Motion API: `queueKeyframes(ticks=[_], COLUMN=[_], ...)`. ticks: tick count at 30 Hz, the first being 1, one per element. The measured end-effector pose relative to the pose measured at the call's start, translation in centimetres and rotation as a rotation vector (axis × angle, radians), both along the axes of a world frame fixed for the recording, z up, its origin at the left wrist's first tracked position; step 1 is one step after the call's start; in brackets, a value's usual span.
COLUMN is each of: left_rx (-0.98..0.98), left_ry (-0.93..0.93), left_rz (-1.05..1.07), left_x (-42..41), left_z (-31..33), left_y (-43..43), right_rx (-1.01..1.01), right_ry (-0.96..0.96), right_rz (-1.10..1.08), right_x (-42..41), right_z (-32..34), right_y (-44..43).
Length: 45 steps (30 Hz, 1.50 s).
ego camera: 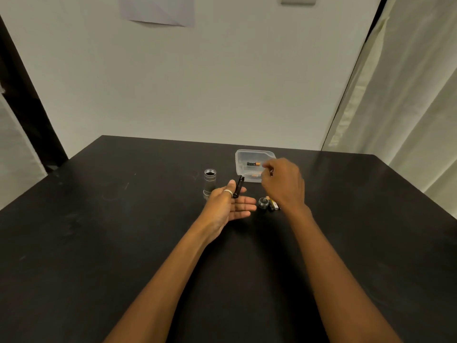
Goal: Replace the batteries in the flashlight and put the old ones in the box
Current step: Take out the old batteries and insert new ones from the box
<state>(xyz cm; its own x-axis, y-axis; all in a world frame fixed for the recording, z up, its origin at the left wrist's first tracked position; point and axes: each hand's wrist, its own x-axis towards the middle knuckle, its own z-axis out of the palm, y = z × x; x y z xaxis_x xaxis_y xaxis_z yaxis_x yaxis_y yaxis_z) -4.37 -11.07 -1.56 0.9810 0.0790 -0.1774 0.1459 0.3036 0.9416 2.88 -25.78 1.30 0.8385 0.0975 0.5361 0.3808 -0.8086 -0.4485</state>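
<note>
- Flashlight body (pixel 210 182), silver tube, stands upright on the black surface (pixel 123 219) with its open end up, at 11 o'clock from the left hand and just beside it.
- left hand (pixel 230 206) is palm up with the fingers straight and pointing to 3 o'clock. There is a pale ring (pixel 228 192) on the thumb.
- black battery holder (pixel 239 186) is tilted, top end toward 1 o'clock. Its lower end sits between the left thumb and forefinger, so the left grip is pinching the holder at its base and the other fingers are spread flat.
- right hand (pixel 283 181) is back up with curled fingers, fingertips over the near-right part of the clear box (pixel 241 154).
- Right grip: fingers bunched together toward the box. Cannot tell if anything is pinched in them, since the hand hides it.
- The clear box is lidless and sits at 12 o'clock from the right hand, at 2 o'clock from the flashlight body, near the far edge of the surface.
- orange-and-black battery (pixel 253 163) lies on its side inside the box. A second battery (pixel 255 175) is also inside, at 6 o'clock from the first and partly hidden by the box wall and the right hand.
- dark end cap (pixel 263 203) sits on the surface at 3 o'clock from the left fingertips, apart from them.
- loose batteries (pixel 273 205) lie touching the cap at its 3 o'clock, partly under the right wrist. The count is unclear.
- pale wall (pixel 197 82) stands at 12 o'clock, with a sheet of paper (pixel 158 11) on it, and there is a cream curtain (pixel 408 95) at 3 o'clock.
</note>
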Motion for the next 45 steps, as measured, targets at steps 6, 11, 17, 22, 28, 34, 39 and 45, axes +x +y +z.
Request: queueKeyframes(ticks=[6,11,17,22,28,34,39,45], left_rx=[-0.059,-0.059,-0.06,-0.058,-0.058,-0.082,-0.086,-0.094], left_ry=[0.037,0.054,0.055,0.044,0.045,0.057,0.049,0.028], left_rz=[0.008,-0.007,-0.019,-0.021,-0.024,-0.009,-0.015,-0.004], left_x=[0.6,0.9,1.2,1.2,1.2,1.0,0.7,0.4], left_z=[-0.1,-0.3,-0.5,-0.5,-0.4,-0.2,0.0,0.1], left_y=[0.3,0.4,0.5,0.4,0.5,0.4,0.3,0.2], right_rx=[-0.353,-0.57,-0.686,-0.681,-0.555,-0.125,0.194,0.628], right_ry=[0.328,0.472,0.574,0.571,0.455,0.278,0.37,0.471], right_rz=[0.159,0.251,0.309,0.316,0.302,0.299,0.406,0.45], right_x=[8.4,12.2,13.3,13.3,12.5,8.5,2.6,-1.6], right_z=[3.8,3.8,3.5,3.2,3.7,5.4,3.1,-0.3], right_y=[1.3,2.2,2.7,2.7,2.1,0.2,-0.7,-1.1])
